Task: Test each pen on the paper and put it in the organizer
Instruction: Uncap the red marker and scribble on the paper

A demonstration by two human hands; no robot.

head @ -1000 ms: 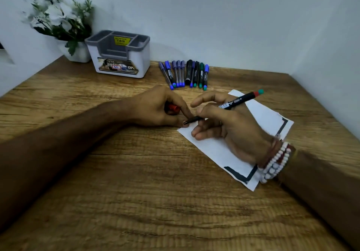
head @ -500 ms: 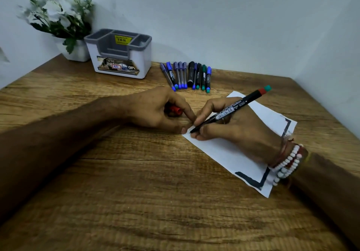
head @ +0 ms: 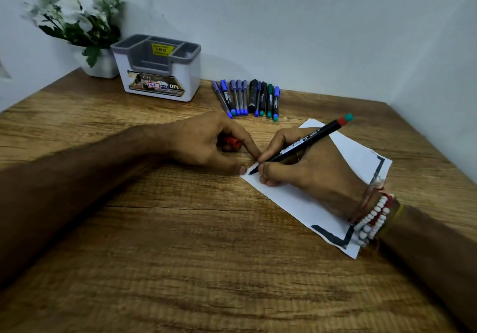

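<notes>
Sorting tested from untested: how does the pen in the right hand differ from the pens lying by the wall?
The held pen is uncapped, tip on the paper, tilted in the right hand; the row of pens lies flat and capped on the table. Its red cap sits in the left hand. None is in the organizer.

surface: wooden table [head: 180, 268], brown grain, set into a corner between two pale walls
landmark: organizer [head: 158, 70], white body with grey top, standing on the table at the back wall
left of organizer: white pot of white flowers [head: 99, 62], just beside it, in the corner
right of organizer: row of capped pens [head: 246, 97] flat on the wood, lying side by side, mostly blue caps, some green, one thick black marker
front-right of organizer: sheet of paper [head: 291, 203], lying askew, black marks at its right and near corners
also on table: both forearms; left hand [head: 206, 144] at the paper's left edge, right hand [head: 307, 167] on the sheet
</notes>
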